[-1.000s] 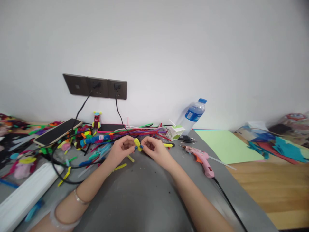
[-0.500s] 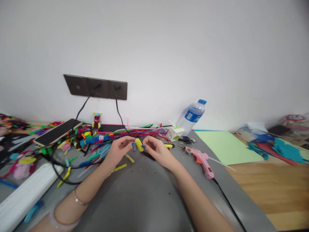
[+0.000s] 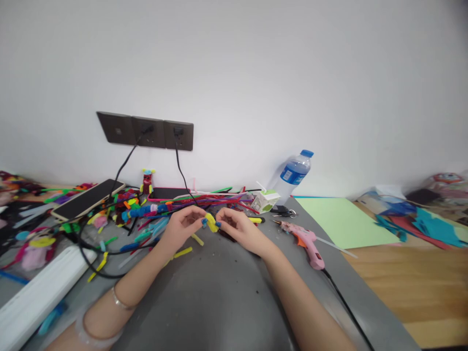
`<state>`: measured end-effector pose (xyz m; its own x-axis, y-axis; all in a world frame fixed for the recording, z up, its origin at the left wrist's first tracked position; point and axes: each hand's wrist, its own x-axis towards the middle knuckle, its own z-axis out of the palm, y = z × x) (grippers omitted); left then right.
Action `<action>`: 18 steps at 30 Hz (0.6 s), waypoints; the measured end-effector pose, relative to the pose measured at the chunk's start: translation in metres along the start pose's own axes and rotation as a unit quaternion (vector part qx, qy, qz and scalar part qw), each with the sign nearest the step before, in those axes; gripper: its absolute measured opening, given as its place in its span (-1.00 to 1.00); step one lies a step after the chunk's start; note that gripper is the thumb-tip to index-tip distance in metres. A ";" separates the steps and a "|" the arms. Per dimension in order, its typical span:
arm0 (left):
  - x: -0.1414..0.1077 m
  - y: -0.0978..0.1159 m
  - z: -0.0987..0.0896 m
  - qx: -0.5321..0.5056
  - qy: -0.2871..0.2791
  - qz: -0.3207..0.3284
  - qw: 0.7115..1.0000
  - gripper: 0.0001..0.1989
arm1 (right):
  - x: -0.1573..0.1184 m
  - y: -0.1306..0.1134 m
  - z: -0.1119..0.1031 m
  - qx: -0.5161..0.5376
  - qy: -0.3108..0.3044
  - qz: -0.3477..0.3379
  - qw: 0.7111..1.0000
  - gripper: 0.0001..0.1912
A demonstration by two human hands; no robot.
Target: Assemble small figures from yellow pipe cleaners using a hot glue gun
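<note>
A small yellow fuzzy piece (image 3: 211,223) is pinched between both hands above the grey table (image 3: 219,292). My left hand (image 3: 185,226) grips its left side with thumb and fingertips. On the right side, my right hand (image 3: 237,228) holds it the same way, fingers curled. Yellow fuzzy strips (image 3: 183,252) lie on the table below my left hand. A yellow-and-black pen-like item (image 3: 257,220) shows just behind my right hand. The piece's exact shape is partly covered by the fingertips.
At right lies a pink glue gun (image 3: 310,248) with a black cord. Behind stand a water bottle (image 3: 294,173) and a small carton (image 3: 263,201). Colourful pipe cleaners, a phone (image 3: 87,199), cables and a white bar (image 3: 44,297) crowd the left. Green paper (image 3: 347,222) lies right.
The yellow piece has tilted slightly and sits a little lower between my fingertips. Both hands keep nearly the same place.
</note>
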<state>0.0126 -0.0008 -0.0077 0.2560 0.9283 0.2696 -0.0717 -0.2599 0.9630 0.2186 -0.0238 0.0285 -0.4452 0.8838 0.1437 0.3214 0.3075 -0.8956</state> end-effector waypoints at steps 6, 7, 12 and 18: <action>0.000 0.004 0.000 0.017 -0.015 0.008 1.000 -0.69 | -0.001 0.002 -0.002 0.000 -0.024 -0.006 1.000 -0.84; 0.000 0.004 0.000 0.020 -0.019 0.009 1.000 -0.69 | -0.001 0.003 -0.002 0.003 -0.029 -0.009 1.000 -0.85; 0.001 0.010 -0.001 0.036 -0.044 0.010 0.998 -0.74 | -0.003 0.002 -0.006 0.014 -0.038 -0.008 0.999 -0.84; 0.001 0.007 -0.001 0.033 -0.069 -0.015 0.997 -0.78 | -0.004 0.005 -0.012 0.026 -0.053 0.014 0.998 -0.81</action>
<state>0.0116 -0.0010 -0.0006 0.3868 0.8921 0.2336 0.0014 -0.2539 0.9672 0.2319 -0.0213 0.0290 -0.5235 0.8488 0.0746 0.2930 0.2615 -0.9197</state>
